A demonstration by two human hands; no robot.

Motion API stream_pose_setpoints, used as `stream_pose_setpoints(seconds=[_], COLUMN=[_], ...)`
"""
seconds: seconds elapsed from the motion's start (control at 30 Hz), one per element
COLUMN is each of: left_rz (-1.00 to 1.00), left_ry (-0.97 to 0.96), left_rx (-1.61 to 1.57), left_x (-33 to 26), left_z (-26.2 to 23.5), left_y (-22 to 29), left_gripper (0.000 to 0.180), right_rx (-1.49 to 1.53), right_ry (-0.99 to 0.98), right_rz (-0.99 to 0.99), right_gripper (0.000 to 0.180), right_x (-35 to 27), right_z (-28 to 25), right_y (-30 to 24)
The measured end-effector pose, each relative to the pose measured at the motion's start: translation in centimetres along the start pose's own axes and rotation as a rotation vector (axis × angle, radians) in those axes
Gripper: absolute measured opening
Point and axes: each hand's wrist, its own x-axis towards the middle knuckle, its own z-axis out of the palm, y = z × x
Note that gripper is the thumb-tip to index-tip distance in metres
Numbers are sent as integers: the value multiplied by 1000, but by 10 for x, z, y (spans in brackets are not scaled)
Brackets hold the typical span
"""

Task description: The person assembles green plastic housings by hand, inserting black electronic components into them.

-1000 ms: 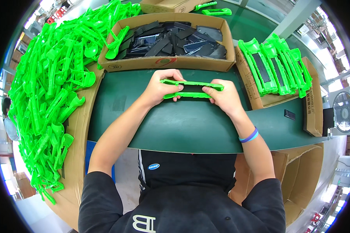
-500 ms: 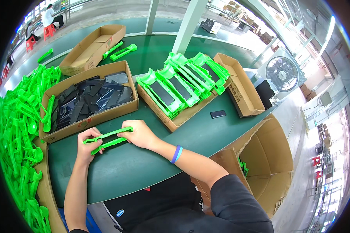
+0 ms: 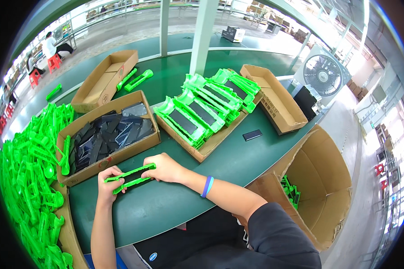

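Observation:
Both hands hold one long bright green plastic frame (image 3: 131, 177) just above the dark green table (image 3: 184, 197). My left hand (image 3: 107, 184) grips its left end and my right hand (image 3: 164, 167) grips its right end; a dark strip shows inside the frame. Right behind it stands a cardboard box of black flat inserts (image 3: 107, 133). A blue band (image 3: 207, 186) circles my right wrist.
A big heap of loose green frames (image 3: 29, 179) lies at the left. A cardboard tray of finished green frames with black inserts (image 3: 202, 112) sits at centre, one loose black insert (image 3: 252, 134) beside it. Empty boxes (image 3: 274, 101), a fan (image 3: 323, 74) and a large open carton (image 3: 318, 188) stand to the right.
The view has swung to the right, so the box and heap slid left. Both hands have kept hold of the green frame, which now sits tilted.

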Motion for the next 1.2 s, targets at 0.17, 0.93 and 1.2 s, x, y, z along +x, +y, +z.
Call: stream_pose_setpoints(seconds=[0.17,0.93,1.2], left_rz=[19,120,286], left_ry=[-5,17,142], left_rx=[15,61,-458], left_x=[3,5,-12], left_z=[-3,8,30], left_y=[-4,-3,8], left_gripper=[15,14,59], right_rx=[-113,-62,-206], right_ry=[-33,260,409], right_rz=[-76,-254,-604], right_gripper=[18,19,26], right_x=[3,4,-1], right_z=[-1,-2,21], right_y=[9,13,-3])
